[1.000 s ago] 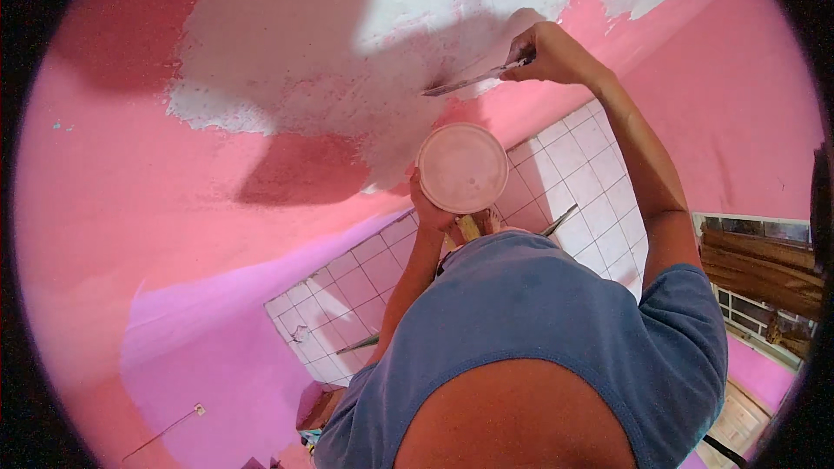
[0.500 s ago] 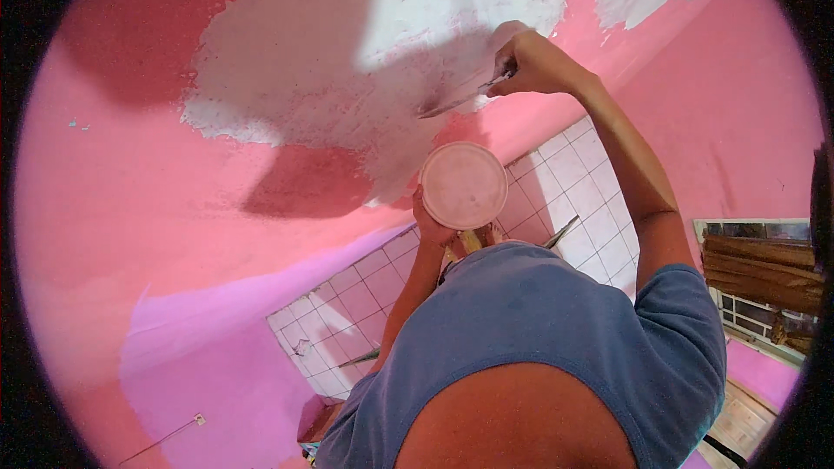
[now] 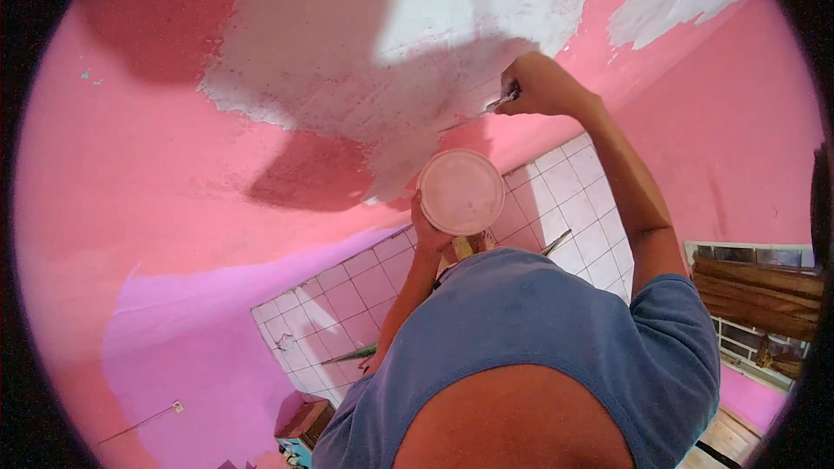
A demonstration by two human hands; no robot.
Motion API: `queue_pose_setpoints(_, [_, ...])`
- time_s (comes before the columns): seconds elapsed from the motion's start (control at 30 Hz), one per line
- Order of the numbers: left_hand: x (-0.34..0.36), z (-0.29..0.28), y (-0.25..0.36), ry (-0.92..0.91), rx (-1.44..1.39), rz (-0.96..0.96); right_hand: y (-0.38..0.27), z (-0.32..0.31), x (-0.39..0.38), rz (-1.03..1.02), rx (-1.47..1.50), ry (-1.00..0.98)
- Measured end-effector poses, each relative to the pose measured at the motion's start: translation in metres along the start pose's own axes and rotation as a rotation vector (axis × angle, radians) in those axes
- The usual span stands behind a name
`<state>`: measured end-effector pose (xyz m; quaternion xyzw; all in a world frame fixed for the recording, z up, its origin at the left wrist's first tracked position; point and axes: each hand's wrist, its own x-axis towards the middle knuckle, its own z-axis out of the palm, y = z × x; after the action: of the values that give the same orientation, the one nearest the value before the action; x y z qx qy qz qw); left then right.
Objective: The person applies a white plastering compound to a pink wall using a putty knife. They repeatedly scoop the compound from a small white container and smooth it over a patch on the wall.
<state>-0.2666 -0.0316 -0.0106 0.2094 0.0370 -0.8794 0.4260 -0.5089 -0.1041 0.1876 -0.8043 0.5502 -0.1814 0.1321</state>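
My right hand is closed around a putty knife. Its thin blade reaches left to the pink wall, at the lower edge of a broad whitish putty patch. Lower down, in front of my body, my left hand grips a round, pale tub from its left side. From above I cannot tell whether its round face is a lid or the inside. Part of the left fingers is hidden behind it.
White floor tiles run along the wall's foot. Purple paint covers the lower left wall. A second putty patch is at upper right. A box stands at lower left; a window with brown cloth is on the right.
My right hand and the putty knife have moved lower, toward the tub. The view has shifted slightly; the tub stays in my left hand.
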Motion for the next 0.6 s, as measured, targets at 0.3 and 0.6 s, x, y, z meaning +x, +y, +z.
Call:
queue_pose_setpoints(0.3, [0.006,-0.022,-0.002,-0.141,1.108,0.659,0.007,-0.039,0.022,-0.26,-0.137,0.272])
queue_pose_setpoints(0.6, [0.0,-0.011,-0.006,-0.094,0.691,0.405,-0.018,-0.063,0.004,-0.07,0.009,0.107])
